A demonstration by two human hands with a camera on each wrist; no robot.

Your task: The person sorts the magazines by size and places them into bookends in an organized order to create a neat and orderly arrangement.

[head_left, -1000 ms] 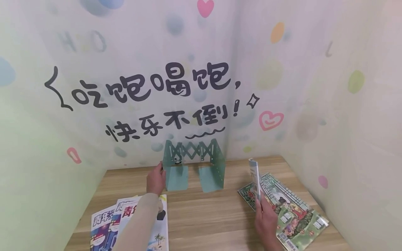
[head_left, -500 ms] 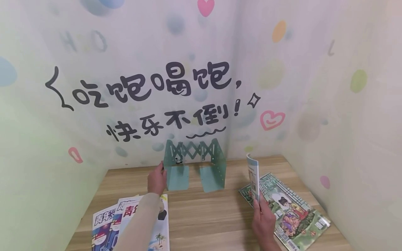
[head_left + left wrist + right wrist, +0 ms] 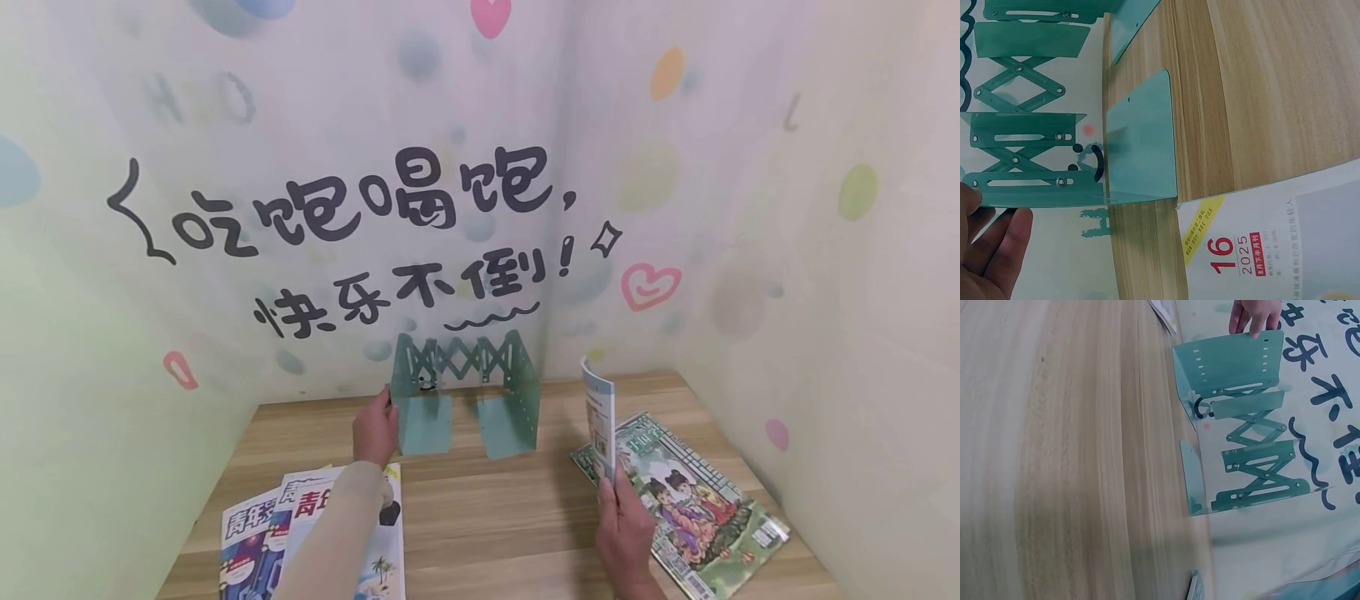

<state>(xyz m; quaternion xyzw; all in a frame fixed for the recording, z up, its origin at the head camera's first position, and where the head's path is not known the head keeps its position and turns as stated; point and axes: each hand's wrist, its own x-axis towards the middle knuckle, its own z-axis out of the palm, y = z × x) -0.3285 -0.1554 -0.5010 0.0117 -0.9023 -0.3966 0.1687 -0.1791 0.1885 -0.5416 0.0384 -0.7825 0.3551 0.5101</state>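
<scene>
A green metal expandable bookend [image 3: 424, 427] with a criss-cross lattice back stands at the rear of the table. My left hand [image 3: 375, 429] grips the edge of its left side panel; in the left wrist view, the thumb and fingers [image 3: 1017, 234] meet that edge. Nothing stands on the bookend's two base plates. On the right, my right hand [image 3: 628, 525] holds a thin magazine [image 3: 601, 425] upright by its lower part, spine toward me, its top curling left. The right wrist view shows the bookend [image 3: 1235, 365] from the other side, with no right-hand fingers in sight.
Magazines with red and white titles [image 3: 255, 533] lie overlapping at the front left, partly under my left sleeve [image 3: 330, 533]. Green illustrated magazines [image 3: 697, 508] lie at the right, beyond the right hand. A printed fabric wall [image 3: 600, 167] closes off the wooden table's [image 3: 495, 517] back and sides.
My right hand has shifted slightly left with the magazine, which has turned to show more of its cover. The left hand and the bookend have stayed in place.
</scene>
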